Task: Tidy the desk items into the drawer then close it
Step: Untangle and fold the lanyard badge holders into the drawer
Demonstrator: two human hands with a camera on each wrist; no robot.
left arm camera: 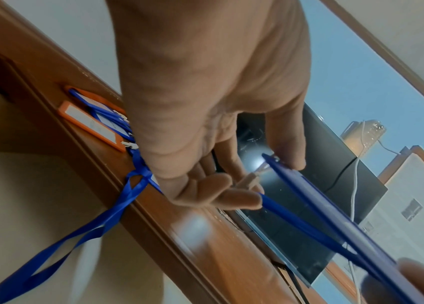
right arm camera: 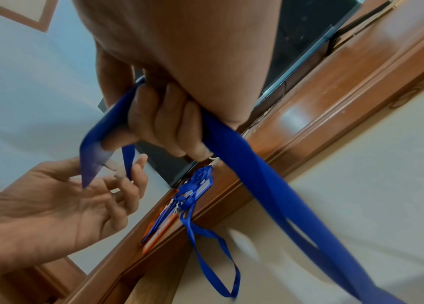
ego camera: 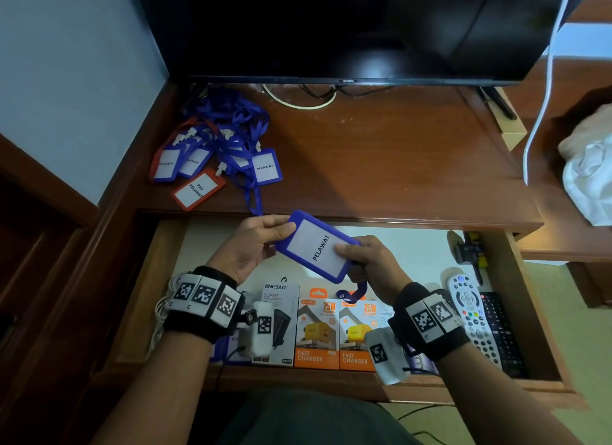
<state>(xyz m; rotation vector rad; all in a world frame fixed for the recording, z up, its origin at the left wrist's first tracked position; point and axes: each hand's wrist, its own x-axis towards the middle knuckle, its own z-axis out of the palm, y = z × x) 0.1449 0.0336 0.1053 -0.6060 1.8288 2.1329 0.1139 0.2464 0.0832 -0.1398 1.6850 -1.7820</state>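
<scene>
While beside drawer (ego camera: 139, 312) edge, badge (ego camera: 316, 245) aloft.

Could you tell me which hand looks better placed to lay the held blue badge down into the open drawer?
Probably the right hand: it grips the blue badge holder and its lanyard firmly above the drawer; the left hand only pinches a corner.

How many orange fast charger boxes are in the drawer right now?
2: the left orange box and the right orange box stand side by side at the drawer front; wrists may hide others.
</scene>
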